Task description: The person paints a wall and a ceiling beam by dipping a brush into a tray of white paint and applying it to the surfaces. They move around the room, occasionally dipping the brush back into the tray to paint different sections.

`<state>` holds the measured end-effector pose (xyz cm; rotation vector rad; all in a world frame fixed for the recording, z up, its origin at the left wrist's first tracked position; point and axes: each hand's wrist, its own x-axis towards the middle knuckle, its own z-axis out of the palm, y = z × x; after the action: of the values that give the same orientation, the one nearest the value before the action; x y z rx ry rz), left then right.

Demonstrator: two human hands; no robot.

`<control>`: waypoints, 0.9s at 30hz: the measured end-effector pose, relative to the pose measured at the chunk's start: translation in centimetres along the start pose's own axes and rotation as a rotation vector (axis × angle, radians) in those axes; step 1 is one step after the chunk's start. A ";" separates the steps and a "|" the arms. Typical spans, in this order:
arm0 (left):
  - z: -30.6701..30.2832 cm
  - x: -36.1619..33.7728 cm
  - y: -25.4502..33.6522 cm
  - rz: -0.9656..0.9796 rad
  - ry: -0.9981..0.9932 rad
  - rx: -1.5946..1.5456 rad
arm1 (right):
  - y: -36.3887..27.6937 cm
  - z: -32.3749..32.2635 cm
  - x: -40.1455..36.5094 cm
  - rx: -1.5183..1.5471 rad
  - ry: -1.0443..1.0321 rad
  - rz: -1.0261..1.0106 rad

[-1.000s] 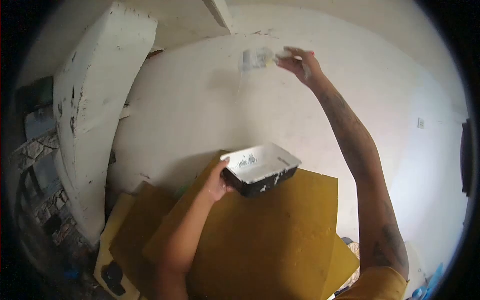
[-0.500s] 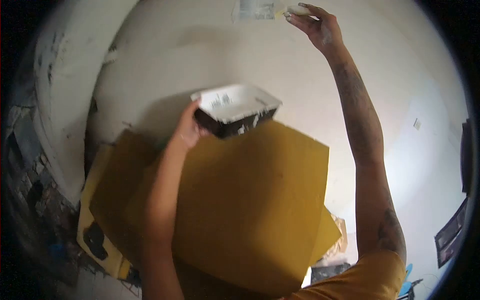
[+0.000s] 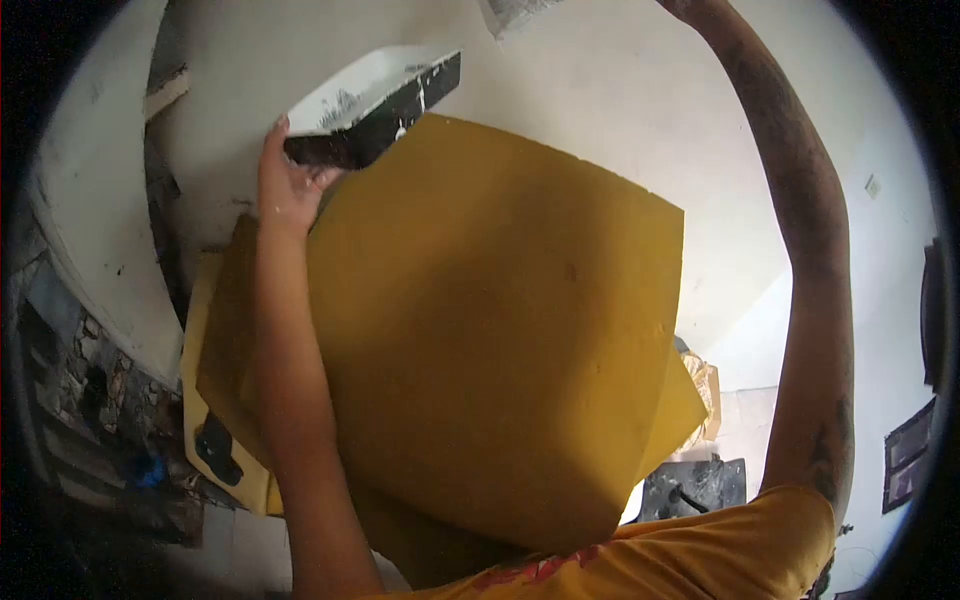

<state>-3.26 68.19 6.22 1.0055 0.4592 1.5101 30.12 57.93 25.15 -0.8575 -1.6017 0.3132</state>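
My left hand (image 3: pixel 292 185) grips the near left corner of a black tray (image 3: pixel 385 115) with a white, paint-smeared inside. The tray is tilted and held up in front of the pale wall (image 3: pixel 580 90). My right arm reaches up along the right side; only the wrist end of my right hand (image 3: pixel 690 8) shows at the top edge, its fingers out of frame. Whatever it holds is hidden.
A large yellow-brown board (image 3: pixel 480 330) stands below the tray. Grey plastic (image 3: pixel 515 12) is on the wall at the top. A dark, paint-spotted object (image 3: pixel 695 485) lies low at the right. Rubble (image 3: pixel 100 380) shows at the left.
The tray and my left hand have shifted up and left in the view, and the tray is tilted more. My right hand, earlier visible with a pale object, has mostly left the top of the frame.
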 end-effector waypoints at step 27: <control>0.0 -1.4 -9.1 -0.380 -0.376 -0.063 | -7.4 5.9 32.0 -0.013 0.676 -0.583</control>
<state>2.10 68.85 -1.30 1.0559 0.3091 0.9651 22.21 76.00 52.03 -0.4000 -1.1385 -0.3717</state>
